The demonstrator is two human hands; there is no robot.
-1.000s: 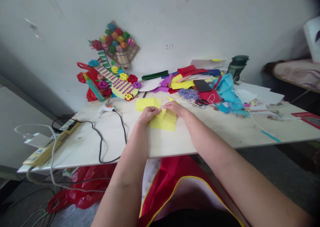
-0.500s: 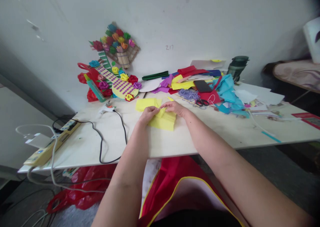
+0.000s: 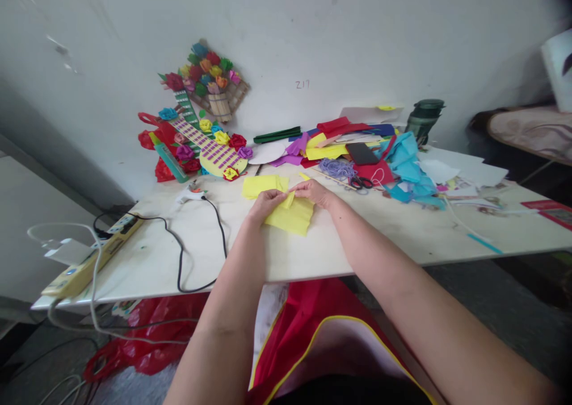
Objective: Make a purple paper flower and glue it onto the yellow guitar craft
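Note:
A thin sheet of yellow crepe paper (image 3: 290, 219) lies between my hands at the middle of the table, its near part spread over the tabletop. My left hand (image 3: 267, 203) pinches the sheet's upper left part. With fingertips together, my right hand (image 3: 315, 193) grips its upper right part, close to the left fingertips. Some paper is gathered up between the two pinches. Just behind my left hand lies a folded yellow piece (image 3: 260, 184). My fingers hide part of the held edge.
A glue gun (image 3: 192, 195) with a black cord sits left, near a power strip (image 3: 96, 256). Paper flowers (image 3: 222, 137) and a glue bottle (image 3: 170, 159) stand behind. Scissors (image 3: 360, 182), purple yarn (image 3: 337, 168), a phone (image 3: 361, 153) and coloured paper lie to the right.
Both hands stay nearly in place while the fingertips work at the yellow paper. Its near right corner has shifted slightly left, and the middle is more gathered.

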